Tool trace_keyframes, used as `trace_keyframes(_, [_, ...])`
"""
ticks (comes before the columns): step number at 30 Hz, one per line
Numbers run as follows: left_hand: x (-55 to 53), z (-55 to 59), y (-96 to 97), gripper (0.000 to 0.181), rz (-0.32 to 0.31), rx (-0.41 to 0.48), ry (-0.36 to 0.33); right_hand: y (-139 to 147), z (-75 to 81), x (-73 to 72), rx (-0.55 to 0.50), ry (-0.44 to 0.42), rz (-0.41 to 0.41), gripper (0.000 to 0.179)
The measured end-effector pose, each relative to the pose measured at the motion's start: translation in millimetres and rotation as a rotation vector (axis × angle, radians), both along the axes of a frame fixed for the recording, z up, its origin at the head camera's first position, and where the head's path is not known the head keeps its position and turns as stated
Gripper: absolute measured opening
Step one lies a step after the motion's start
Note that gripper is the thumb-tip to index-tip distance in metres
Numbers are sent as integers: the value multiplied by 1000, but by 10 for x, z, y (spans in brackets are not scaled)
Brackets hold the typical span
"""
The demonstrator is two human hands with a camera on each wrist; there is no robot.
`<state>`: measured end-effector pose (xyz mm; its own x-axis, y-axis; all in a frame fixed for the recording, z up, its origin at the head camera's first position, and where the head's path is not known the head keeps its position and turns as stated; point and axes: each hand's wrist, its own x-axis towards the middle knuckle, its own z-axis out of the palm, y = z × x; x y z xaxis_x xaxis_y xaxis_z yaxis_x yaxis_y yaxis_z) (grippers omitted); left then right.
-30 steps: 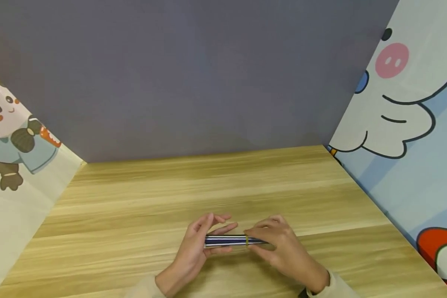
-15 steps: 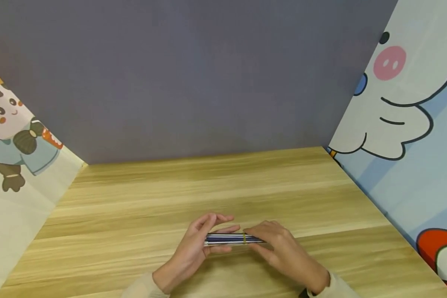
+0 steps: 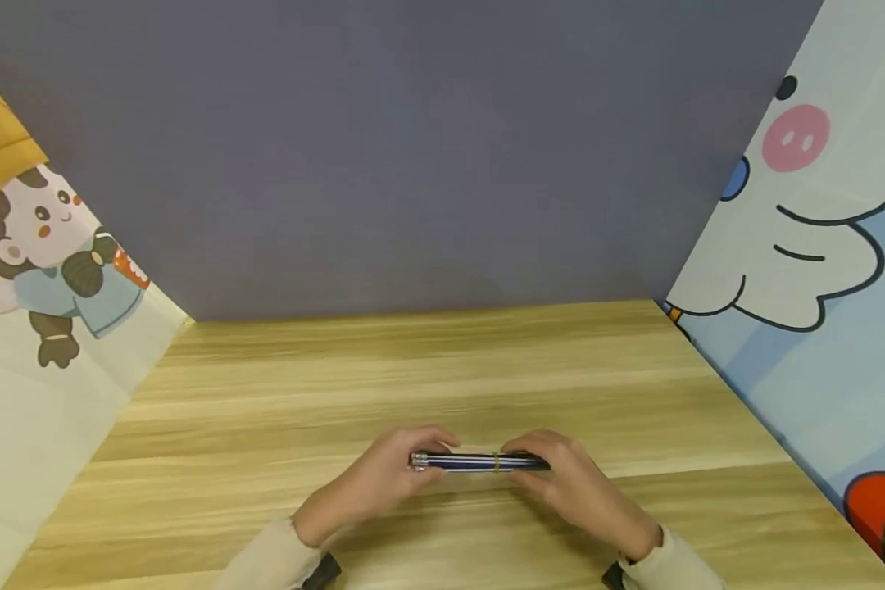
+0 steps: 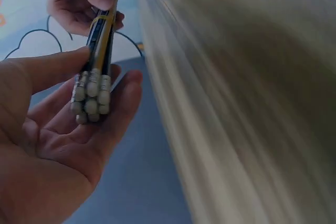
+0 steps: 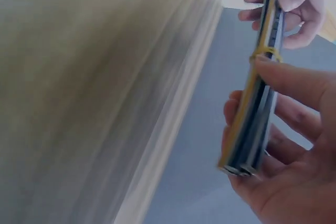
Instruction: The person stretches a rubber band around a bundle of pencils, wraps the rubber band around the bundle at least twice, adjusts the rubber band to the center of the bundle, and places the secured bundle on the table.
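A bundle of pencils (image 3: 460, 463), mostly dark with white stripes, lies level across the space between my two hands, above the wooden table. White erasers (image 4: 93, 88) in metal ferrules cluster at its left end. Round the bundle runs a yellow rubber band (image 5: 266, 52). My left hand (image 3: 387, 473) holds the eraser end between thumb and fingers. With thumb and fingertips, my right hand (image 3: 577, 483) grips the other end, just beyond the band. One yellow pencil (image 5: 245, 111) shows along the side in the right wrist view.
The wood-grain table (image 3: 413, 369) stretches out under the hands. A plain grey panel (image 3: 428, 164) stands behind it. Cartoon-printed side walls flank it, a left wall (image 3: 81, 426) and a right wall (image 3: 841, 377).
The left hand has turned and its fingers have closed in on the eraser end, which now shows. The bundle and right hand have shifted slightly right in the head view.
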<state>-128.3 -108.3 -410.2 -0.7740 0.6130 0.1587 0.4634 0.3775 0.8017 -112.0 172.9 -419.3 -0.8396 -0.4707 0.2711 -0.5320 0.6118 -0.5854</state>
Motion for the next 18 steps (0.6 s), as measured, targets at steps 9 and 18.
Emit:
trace_keyframes(9, [-152,-128,4,43,-33,-181,165,-3,-68,-246,161,-60,93,29])
trace_keyframes(18, [-136,-125,-141,46,-28,-214,112,94,-45,-257,237,112,45,27])
